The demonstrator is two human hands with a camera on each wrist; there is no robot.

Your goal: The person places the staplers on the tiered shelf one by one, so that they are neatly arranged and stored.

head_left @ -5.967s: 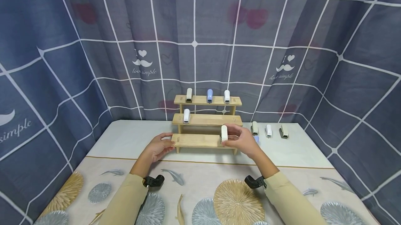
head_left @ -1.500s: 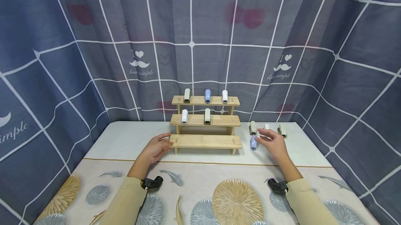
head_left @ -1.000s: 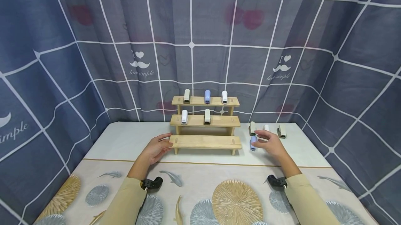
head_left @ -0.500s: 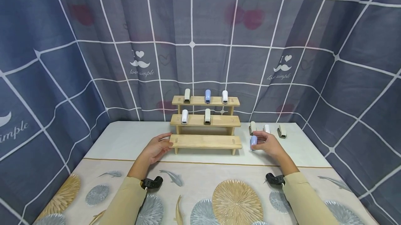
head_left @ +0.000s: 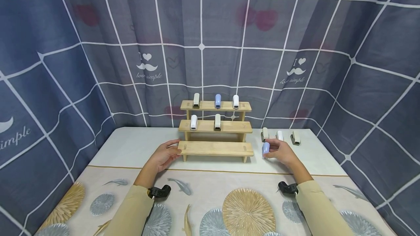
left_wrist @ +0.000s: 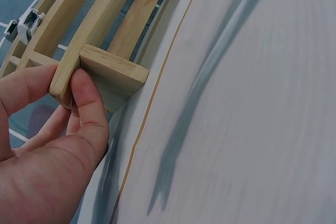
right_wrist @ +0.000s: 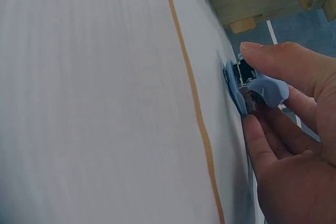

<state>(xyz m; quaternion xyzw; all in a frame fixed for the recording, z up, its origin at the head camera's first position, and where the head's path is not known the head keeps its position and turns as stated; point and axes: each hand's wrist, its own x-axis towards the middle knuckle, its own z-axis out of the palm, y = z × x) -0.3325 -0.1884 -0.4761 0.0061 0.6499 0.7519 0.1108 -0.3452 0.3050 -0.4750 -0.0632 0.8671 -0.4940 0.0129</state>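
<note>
My right hand [head_left: 281, 152] holds a small blue stapler [head_left: 266, 149] between thumb and fingers, to the right of a three-step wooden shelf stand [head_left: 214, 148]. In the right wrist view the blue stapler [right_wrist: 268, 88] shows its metal inside, close to the white table surface. My left hand [head_left: 163, 155] pinches the left end of the lowest step; in the left wrist view the thumb and a finger clasp that board [left_wrist: 68, 72]. On the top step stand a cream stapler [head_left: 196, 100], a blue one and a white one. The middle step bears a white stapler [head_left: 194, 122] and a cream stapler [head_left: 217, 122].
Behind my right hand, a cream stapler [head_left: 264, 134], a white stapler [head_left: 279, 135] and another cream stapler [head_left: 295, 138] stand on the table [head_left: 137, 141]. A patterned cloth [head_left: 203, 196] covers the table's front part. Checked curtains [head_left: 177, 61] hang at the back and sides.
The cream stapler my right hand held six seconds ago now stands on the middle step. That hand moved right to the blue stapler and closed on it. My left hand stays at the stand.
</note>
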